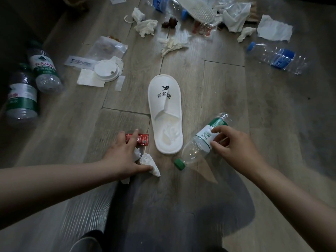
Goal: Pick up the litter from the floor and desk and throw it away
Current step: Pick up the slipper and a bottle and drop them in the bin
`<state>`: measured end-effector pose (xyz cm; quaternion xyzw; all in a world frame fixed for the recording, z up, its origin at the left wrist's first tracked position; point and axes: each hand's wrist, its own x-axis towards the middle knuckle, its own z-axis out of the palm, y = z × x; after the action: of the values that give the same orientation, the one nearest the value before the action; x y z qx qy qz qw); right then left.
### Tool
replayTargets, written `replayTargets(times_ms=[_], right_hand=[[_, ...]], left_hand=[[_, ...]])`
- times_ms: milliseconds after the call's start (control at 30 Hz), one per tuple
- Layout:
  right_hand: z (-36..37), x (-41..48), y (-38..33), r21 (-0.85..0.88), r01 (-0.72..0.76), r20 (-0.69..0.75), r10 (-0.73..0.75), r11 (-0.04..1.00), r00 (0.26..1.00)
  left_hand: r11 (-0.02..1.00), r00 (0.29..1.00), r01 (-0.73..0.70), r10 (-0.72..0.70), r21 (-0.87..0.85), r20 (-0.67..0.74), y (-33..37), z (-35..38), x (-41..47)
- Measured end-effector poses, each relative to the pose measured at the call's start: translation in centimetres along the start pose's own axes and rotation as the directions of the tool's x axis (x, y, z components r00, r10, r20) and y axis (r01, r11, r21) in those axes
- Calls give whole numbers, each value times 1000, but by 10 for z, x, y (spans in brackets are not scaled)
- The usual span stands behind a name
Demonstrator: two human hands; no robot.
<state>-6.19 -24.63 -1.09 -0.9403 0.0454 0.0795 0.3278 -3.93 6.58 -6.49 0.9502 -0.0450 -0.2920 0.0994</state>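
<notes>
Litter lies scattered over a wood floor. My left hand rests low on the floor at lower centre, holding a crumpled white tissue under palm and thumb, while one straight finger lies across a small red packet. My right hand pinches the label of a clear empty bottle with a green cap, thumb below and fingers above; the bottle lies tilted, cap toward me. A white slipper with a tissue inside lies between the two hands.
Two green-label bottles lie at the left. A white lid sits on napkins and wrappers. A blue-label bottle lies at the right. Crumpled tissues, a plastic bag and another slipper lie at the top.
</notes>
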Motion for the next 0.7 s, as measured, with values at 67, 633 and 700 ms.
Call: replayTargets(times_ms=[67, 633, 700], right_hand=[[1, 0, -1, 2, -2, 10, 2, 1000, 1000], [-1, -6, 3, 4, -39, 29, 39, 999, 999], [-1, -5, 3, 6, -44, 29, 44, 999, 999]], left_hand=[[999, 1000, -13, 13, -52, -2, 6, 1, 1], [978, 998, -32, 23, -207, -50, 15, 3, 15], [973, 999, -7, -3, -229, -43, 12, 1, 16]])
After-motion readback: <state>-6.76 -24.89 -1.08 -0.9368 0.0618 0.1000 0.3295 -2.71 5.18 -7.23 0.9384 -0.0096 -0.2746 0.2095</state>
